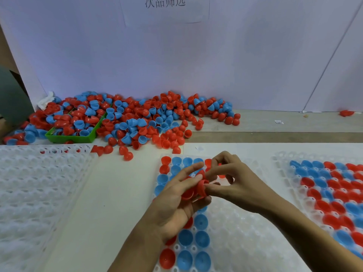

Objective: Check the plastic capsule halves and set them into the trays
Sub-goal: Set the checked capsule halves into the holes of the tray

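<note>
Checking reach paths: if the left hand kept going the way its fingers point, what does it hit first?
The left hand points up and right; its fingertips already meet the red capsule half pinched by the right hand. Beyond that, probably the right hand's fingers; depth is unclear.

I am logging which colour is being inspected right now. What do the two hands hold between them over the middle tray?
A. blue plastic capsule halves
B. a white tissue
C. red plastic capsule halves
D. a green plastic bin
C: the left hand cradles red plastic capsule halves while the right hand pinches the rim of one, above the clear dimpled plastic tray.
</note>
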